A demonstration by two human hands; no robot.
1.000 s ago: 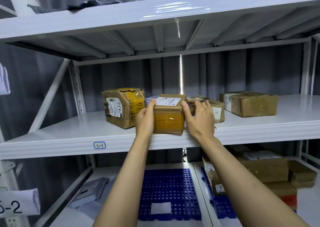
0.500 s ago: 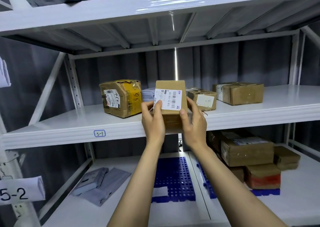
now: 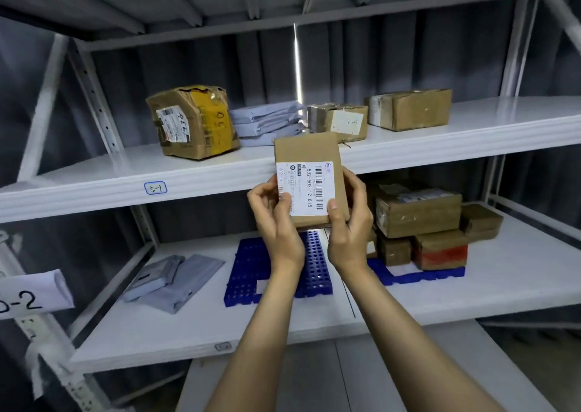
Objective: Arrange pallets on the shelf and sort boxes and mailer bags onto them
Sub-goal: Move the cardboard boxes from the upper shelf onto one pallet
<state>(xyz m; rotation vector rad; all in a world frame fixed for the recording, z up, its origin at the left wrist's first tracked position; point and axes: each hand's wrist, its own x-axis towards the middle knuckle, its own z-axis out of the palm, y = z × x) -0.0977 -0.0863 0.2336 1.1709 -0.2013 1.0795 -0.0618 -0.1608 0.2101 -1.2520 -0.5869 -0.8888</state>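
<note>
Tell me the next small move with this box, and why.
Probably lower the box toward the blue pallet below: both hands hold it label-up off the shelf, and that pallet is mostly bare while other boxes fill the neighbouring one.

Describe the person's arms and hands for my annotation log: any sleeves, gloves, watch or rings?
Both forearms are bare up to the frame's bottom edge, with no sleeve in view. The left hand and right hand wear no gloves. No watch, bracelet or ring shows on either wrist or on the visible fingers. Fingernails look short and unpainted.
</note>
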